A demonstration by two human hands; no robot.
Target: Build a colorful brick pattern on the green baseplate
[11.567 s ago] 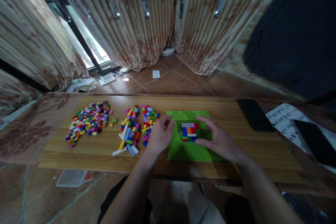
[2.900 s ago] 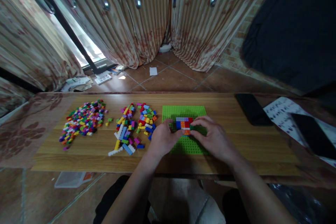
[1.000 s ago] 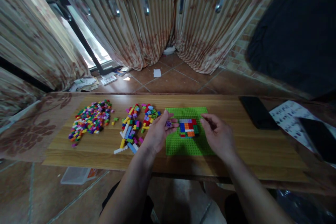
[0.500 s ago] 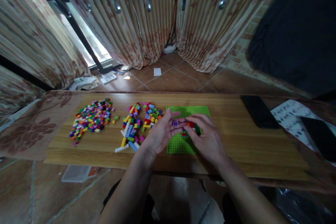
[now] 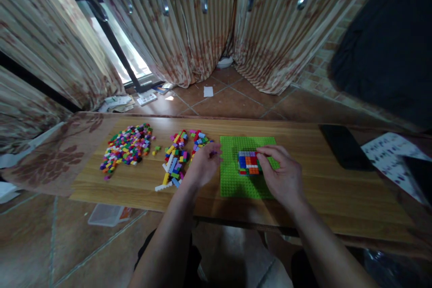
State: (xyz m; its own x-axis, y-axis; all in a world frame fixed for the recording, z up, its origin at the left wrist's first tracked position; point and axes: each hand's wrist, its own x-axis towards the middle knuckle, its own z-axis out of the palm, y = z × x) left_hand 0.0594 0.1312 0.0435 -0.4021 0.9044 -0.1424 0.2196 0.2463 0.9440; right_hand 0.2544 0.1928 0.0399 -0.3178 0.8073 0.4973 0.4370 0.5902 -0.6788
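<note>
A green baseplate (image 5: 243,186) lies on the wooden table (image 5: 320,198) in front of me. On it stands a small block of bricks (image 5: 248,163) in blue, red, orange, lilac and green. My right hand (image 5: 281,175) rests on the plate, thumb and forefinger pinched on a red brick at the block's upper right corner. My left hand (image 5: 202,165) is palm down at the plate's left edge, fingers curled, with a small purple brick (image 5: 212,154) at its fingertips. Just left of that hand lies a loose pile of mixed bricks (image 5: 177,159).
A wider heap of small coloured bricks (image 5: 126,148) sits further left. A black phone (image 5: 346,146) and a printed sheet (image 5: 391,157) lie at the right. A clear plastic box (image 5: 104,214) is on the tiled floor under the table; curtains hang behind.
My left hand has turned palm down and drawn left off the plate towards the mixed pile. My right hand has shifted right, uncovering the brick block.
</note>
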